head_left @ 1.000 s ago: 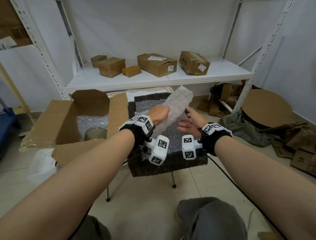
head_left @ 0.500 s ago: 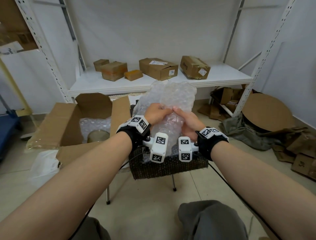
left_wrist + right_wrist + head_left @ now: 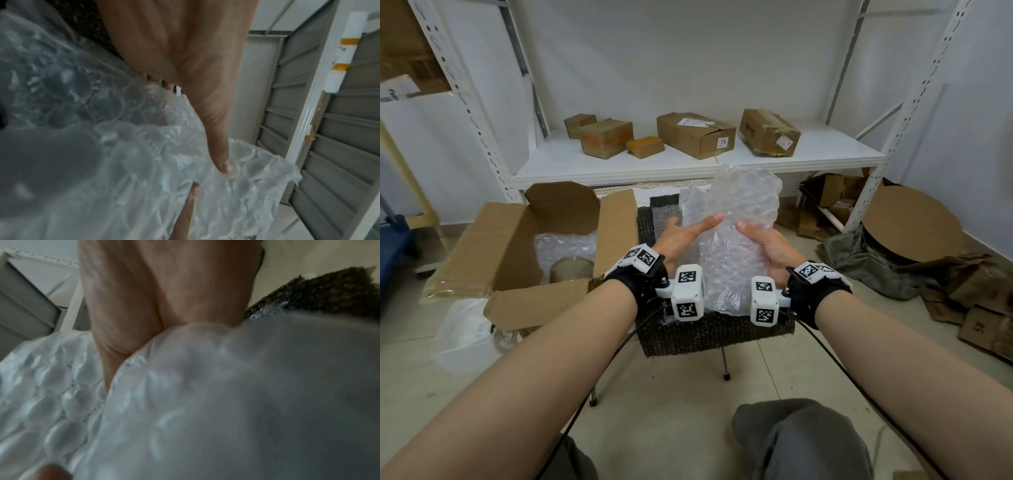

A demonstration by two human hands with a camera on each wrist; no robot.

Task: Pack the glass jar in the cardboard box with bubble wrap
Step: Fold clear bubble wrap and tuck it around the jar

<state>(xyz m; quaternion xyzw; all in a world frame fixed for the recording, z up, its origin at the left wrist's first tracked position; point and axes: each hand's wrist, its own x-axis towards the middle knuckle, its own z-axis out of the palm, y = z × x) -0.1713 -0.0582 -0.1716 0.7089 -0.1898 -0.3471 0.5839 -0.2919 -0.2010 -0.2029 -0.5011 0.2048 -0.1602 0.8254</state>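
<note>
the white shelf rack point(image 3: 688, 161) is the biggest thing here, its board carrying 5 small parcels; one box point(image 3: 697, 135) shows a white sticker where "7716" can just be read, the other labels are too small to make out. on the floor at right, a flattened carton point(image 3: 983, 323) bears a printed mark that looks like "45" upside down.

next down, the cardboard box point(image 3: 513, 233) sits open on the floor to the left, flaps spread so there is room to load from above. bubble wrap already lines its far wall, and the glass jar point(image 3: 571, 269) stands upright inside at the near side, its top uncovered.

the woven stool point(image 3: 709, 332) in front serves as a work surface, with more wrap lying on it.

above it, the bubble wrap sheet point(image 3: 736, 240) is held upright between both hands, probably to shape it into padding for the jar.

the left hand point(image 3: 685, 236) lies flat against the sheet's left side, fingers straight and pressing, thumb point(image 3: 221, 160) extended along the bubbles. the right hand point(image 3: 765, 248) holds the opposite edge, thumb curled over the front; its other fingers are hidden behind the plastic.
</note>
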